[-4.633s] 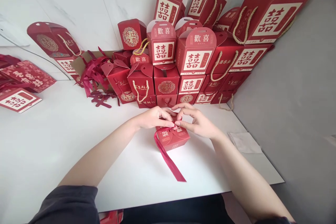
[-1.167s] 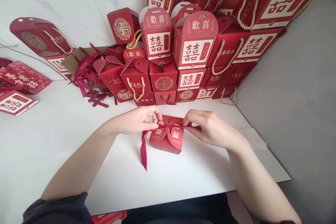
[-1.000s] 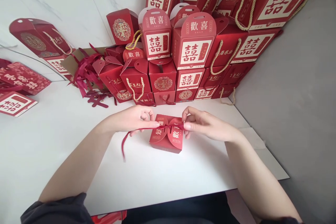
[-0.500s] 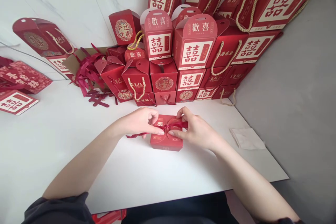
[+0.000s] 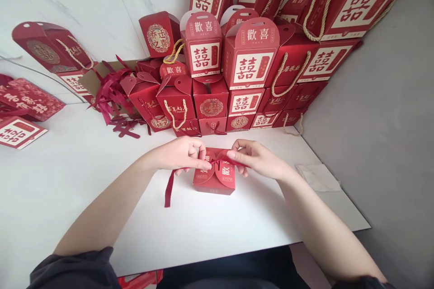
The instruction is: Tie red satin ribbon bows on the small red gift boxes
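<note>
A small red box (image 5: pixel 214 187) with folded petal flaps lies on the white table in front of me. A dark red ribbon (image 5: pixel 168 188) crosses its top and passes through the middle; one tail hangs past the box's left side. My left hand (image 5: pixel 185 153) pinches the ribbon near the centre, thumb and fingers together over the box's left part. Over the right part, my right hand (image 5: pixel 252 158) holds the ribbon's other end between thumb and fingers.
Stacked red gift boxes (image 5: pixel 251 70) line the back of the white table (image 5: pixel 203 230). Loose ribbons (image 5: pixel 113 92) spill at the back left beside flat red cards (image 5: pixel 22 132). A folded white tissue (image 5: pixel 318 177) lies at right near the grey wall (image 5: pixel 383 122).
My right hand has shifted slightly right and pulls the ribbon outward, uncovering the right flap. The left ribbon tail now hangs down toward me instead of lying out sideways.
</note>
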`<state>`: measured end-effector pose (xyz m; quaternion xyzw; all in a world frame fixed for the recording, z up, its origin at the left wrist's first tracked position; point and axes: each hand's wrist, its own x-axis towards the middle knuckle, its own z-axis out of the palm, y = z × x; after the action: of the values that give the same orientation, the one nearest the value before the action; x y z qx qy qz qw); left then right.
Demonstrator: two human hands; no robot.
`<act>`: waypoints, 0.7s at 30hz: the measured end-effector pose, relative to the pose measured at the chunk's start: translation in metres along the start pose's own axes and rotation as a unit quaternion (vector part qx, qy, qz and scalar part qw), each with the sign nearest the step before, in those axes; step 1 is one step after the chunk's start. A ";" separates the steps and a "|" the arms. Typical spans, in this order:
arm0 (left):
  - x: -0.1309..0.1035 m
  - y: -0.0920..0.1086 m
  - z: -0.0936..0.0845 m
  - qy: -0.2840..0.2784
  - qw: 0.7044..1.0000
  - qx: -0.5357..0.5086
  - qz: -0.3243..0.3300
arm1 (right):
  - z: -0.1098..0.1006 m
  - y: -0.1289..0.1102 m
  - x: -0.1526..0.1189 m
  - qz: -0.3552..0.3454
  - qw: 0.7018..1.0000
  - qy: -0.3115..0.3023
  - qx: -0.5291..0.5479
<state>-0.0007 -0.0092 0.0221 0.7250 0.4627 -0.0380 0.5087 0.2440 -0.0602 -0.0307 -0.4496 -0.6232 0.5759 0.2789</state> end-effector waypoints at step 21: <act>0.001 -0.009 -0.013 -0.072 0.996 -0.057 -0.006 | -0.016 -0.007 -0.015 -0.102 0.984 0.012 -0.145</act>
<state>-0.0119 0.0021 0.0217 0.6876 0.4303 -0.0665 0.5811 0.2631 -0.0653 -0.0182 -0.4266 -0.7391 0.4425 0.2755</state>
